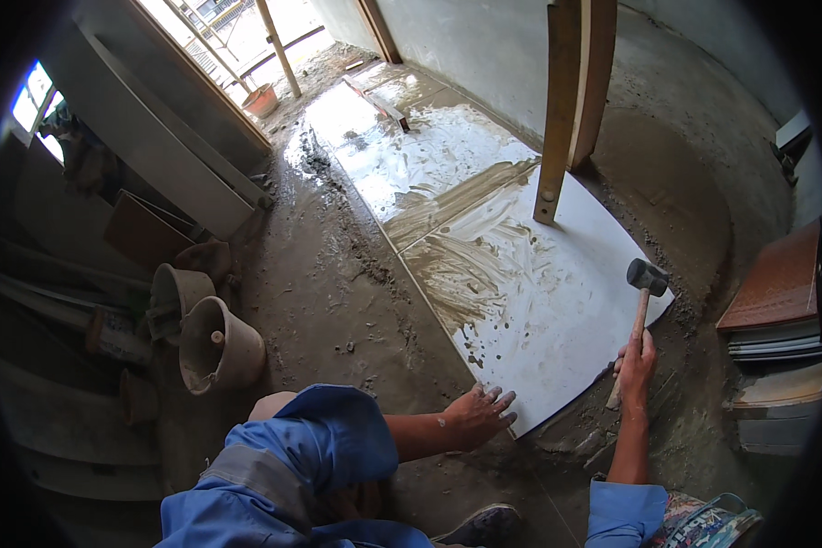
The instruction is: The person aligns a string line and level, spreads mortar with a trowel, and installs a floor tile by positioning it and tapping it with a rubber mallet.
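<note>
My left hand (479,416) rests with spread fingers at the near left corner of a large white floor tile (575,338), which is streaked with grey-brown slurry. My right hand (635,365) grips the wooden handle of a rubber mallet (648,277), its dark head raised near the tile's right edge. Beyond this tile lies another smeared white tile (429,151). An upright wooden level (553,110) stands on the near tile, leaning by a timber frame (590,82). A second long bar (374,102) lies on the far tile.
Buckets (219,352) sit on the muddy floor at left, near leaning boards (155,128). Stacked tiles (767,297) are at right. A bright doorway at the back has poles (279,50) and an orange bucket (259,100). A pale wall (447,55) runs along the far right.
</note>
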The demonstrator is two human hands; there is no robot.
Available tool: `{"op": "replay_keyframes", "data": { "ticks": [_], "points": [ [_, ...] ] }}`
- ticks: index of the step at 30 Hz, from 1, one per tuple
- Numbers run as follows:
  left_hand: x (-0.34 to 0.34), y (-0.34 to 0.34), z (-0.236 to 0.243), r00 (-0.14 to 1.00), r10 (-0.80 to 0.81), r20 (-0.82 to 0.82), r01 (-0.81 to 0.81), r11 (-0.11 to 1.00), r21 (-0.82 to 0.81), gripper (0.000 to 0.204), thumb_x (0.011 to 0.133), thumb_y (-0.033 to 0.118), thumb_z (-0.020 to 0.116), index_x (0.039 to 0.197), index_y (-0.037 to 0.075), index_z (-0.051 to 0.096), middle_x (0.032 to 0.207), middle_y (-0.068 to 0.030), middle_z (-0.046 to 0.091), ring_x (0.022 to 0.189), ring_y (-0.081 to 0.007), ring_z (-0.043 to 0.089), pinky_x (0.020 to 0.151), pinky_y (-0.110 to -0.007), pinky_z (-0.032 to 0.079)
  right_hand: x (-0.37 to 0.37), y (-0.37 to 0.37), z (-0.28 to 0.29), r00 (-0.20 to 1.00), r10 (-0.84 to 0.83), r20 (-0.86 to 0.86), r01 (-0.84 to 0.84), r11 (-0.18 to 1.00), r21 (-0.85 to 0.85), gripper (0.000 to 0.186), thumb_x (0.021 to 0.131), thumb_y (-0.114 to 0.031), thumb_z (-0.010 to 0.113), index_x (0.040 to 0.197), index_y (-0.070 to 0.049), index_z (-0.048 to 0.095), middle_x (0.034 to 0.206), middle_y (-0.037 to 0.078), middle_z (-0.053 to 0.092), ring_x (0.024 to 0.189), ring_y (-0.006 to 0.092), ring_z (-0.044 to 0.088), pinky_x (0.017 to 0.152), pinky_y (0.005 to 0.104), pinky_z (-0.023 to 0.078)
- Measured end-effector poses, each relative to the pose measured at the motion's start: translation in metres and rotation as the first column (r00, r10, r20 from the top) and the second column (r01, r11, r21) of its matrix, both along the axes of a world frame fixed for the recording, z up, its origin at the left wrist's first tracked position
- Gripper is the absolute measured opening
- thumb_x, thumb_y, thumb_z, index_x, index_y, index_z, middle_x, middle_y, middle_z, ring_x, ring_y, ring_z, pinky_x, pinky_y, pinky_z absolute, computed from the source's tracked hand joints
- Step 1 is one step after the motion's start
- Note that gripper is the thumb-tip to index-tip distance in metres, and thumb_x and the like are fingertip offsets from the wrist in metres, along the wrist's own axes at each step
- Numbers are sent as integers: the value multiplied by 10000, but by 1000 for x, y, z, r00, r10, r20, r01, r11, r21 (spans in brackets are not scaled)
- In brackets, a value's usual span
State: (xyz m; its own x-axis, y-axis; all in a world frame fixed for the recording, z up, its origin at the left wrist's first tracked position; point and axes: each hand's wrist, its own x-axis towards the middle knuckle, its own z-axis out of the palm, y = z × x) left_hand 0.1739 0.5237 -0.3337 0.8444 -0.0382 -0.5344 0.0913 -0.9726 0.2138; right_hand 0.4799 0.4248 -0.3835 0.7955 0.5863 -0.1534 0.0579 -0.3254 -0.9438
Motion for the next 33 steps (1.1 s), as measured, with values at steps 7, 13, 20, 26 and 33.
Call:
{"op": "replay_keyframes", "data": {
  "ticks": [7, 13, 20, 26, 33],
  "points": [
    [0, 0, -3, 998, -25, -63, 27, 999, 28, 631, 940, 263, 546, 1524, 136, 341, 1573, -224, 298, 1458, -364, 313, 1139, -579, 308, -8, 15, -4, 998, 46, -34, -50, 990, -135, 398, 1044, -358, 455, 1136, 21, 533, 718, 70, 519, 483, 133, 497, 424, 301, 429],
    [3, 0, -7, 997, -42, -64, 43, 999, 9, 558, 959, 261, 509, 1475, 88, 389, 1534, -229, 356, 1443, -370, 335, 1133, -572, 326, -3, 10, -16, 998, 69, -5, -69, 984, -164, 409, 1037, -372, 465, 1111, 20, 551, 692, 56, 518, 481, 133, 497, 430, 304, 434],
    [-1, -2, -9, 998, -32, -60, 32, 999, 4, 513, 955, 241, 517, 1435, 71, 456, 1539, -236, 342, 1440, -364, 343, 1114, -548, 348, -1, 10, -3, 996, 78, -35, -82, 986, -147, 382, 1042, -348, 465, 1123, 15, 554, 694, 38, 501, 485, 111, 482, 420, 288, 412],
    [-4, 0, -10, 1000, -19, -5, 19, 1000, -23, 615, 897, 283, 617, 1457, 90, 448, 1535, -235, 348, 1429, -360, 357, 1102, -524, 353, 16, 17, 0, 996, -8, 89, 18, 994, -110, 387, 1041, -361, 463, 1095, 11, 554, 694, 39, 497, 486, 105, 484, 404, 282, 394],
    [0, 2, -7, 998, -7, -67, 2, 997, -75, 638, 875, 306, 640, 1446, 87, 459, 1518, -253, 365, 1414, -372, 378, 1108, -514, 351, 13, 26, -31, 996, 56, 69, -45, 988, -149, 451, 1023, -414, 491, 1137, 18, 554, 633, 33, 468, 466, 122, 450, 393, 302, 383]
  ]
}}
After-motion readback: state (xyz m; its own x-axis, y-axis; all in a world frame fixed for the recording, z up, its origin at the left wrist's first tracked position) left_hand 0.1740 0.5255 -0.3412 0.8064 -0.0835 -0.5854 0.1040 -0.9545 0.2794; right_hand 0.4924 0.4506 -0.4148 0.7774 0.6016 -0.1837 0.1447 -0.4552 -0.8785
